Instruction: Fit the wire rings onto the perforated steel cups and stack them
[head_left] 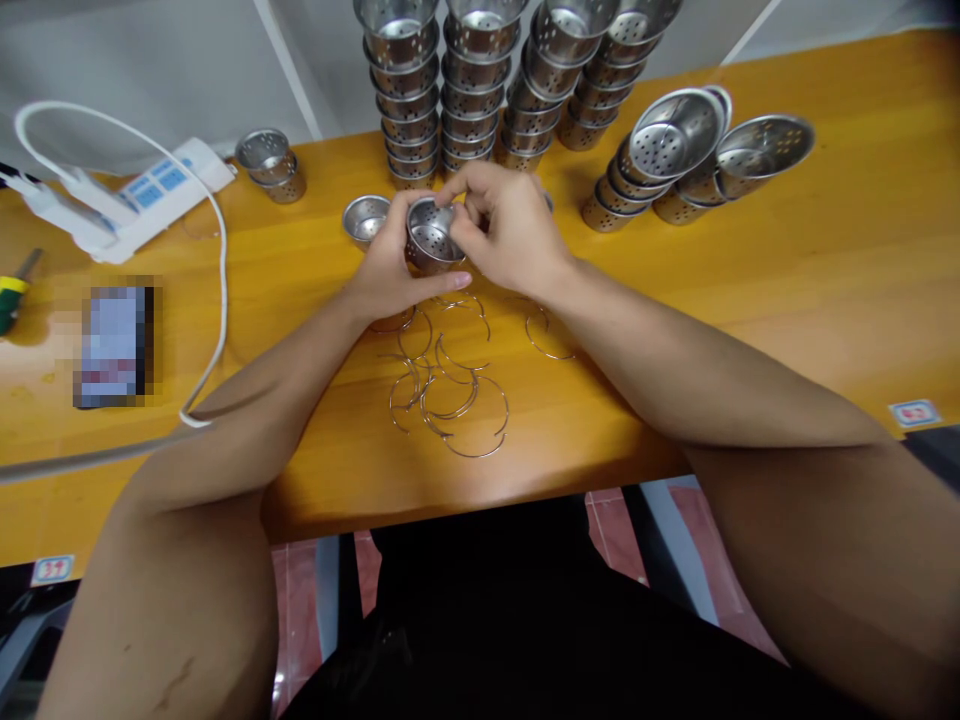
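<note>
Head camera: the left hand (390, 262) curls around a small perforated cup (433, 232), thumb stretched out along its near side; the cup tilts, mouth turned toward the person; the right hand (517, 225) is bent at the cup's rim, thumb and fingertips close together, though whether they pinch anything beyond the rim can't be made out; on the near side of the grip, curved wires (454, 415) lie overlapping on the table (750, 300); just left of the grip sits a second cup (365, 220); beyond the grip rise tall cup stacks (476, 95); to its right stand leaning stacks (667, 150); well to its left lies a power strip (166, 190).
</note>
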